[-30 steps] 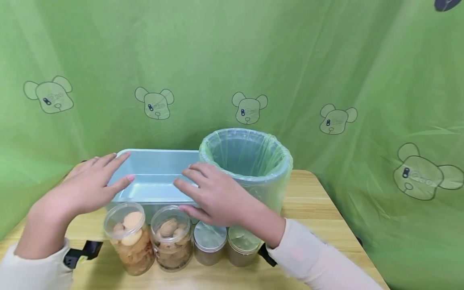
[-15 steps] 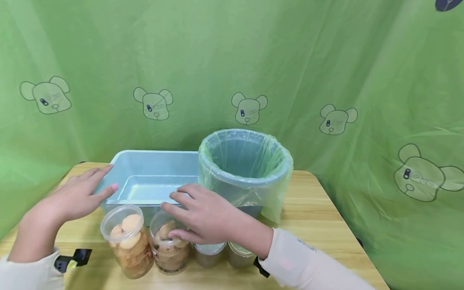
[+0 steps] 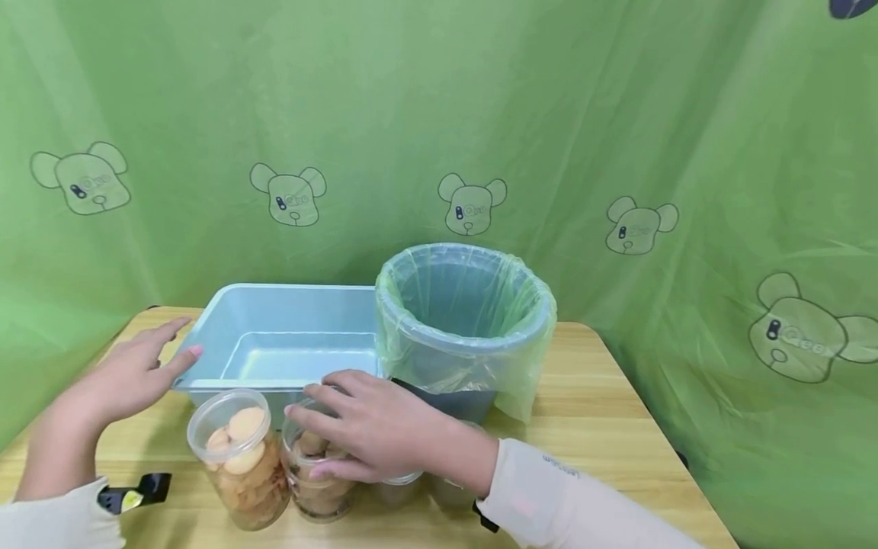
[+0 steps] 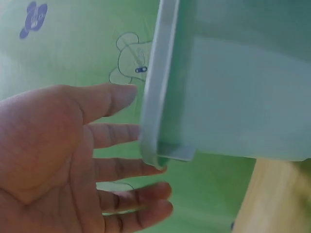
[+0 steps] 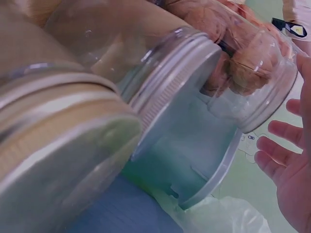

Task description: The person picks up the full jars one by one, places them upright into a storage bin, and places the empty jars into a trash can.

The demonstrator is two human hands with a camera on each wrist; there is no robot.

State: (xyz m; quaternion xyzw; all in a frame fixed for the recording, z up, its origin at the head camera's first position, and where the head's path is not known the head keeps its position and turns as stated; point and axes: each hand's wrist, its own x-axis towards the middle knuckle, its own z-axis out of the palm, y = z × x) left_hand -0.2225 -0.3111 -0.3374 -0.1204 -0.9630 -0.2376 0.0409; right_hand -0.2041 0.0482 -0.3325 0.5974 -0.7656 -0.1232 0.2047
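My left hand point(image 3: 126, 377) is held with straight, spread fingers just outside the left end of a light blue plastic tub point(image 3: 233, 305). In the left wrist view its fingertips sit right at the tub's rim point(image 4: 154, 97). Over a clear, open-topped jar of walnuts point(image 3: 321, 494) is my right hand point(image 3: 380, 427), fingers loosely extended and thumb low across the jar's front. The right wrist view has these fingers apart, beside the mouth of the walnut jar point(image 5: 252, 73). To its left stands a clear jar of round, pale biscuits point(image 3: 248, 488), tilted slightly.
Two silver-lidded jars, one a capped jar point(image 3: 401, 494) and the other a similar jar point(image 3: 453, 492), stand partly hidden under my right forearm. A bin with a green liner point(image 3: 473, 339) is at the tub's right. All rest on a wooden table point(image 3: 604, 427) before a green curtain point(image 3: 562, 114).
My left hand has moved left and down from above the tub to outside its end. My right hand has come down and left over the walnut jar.
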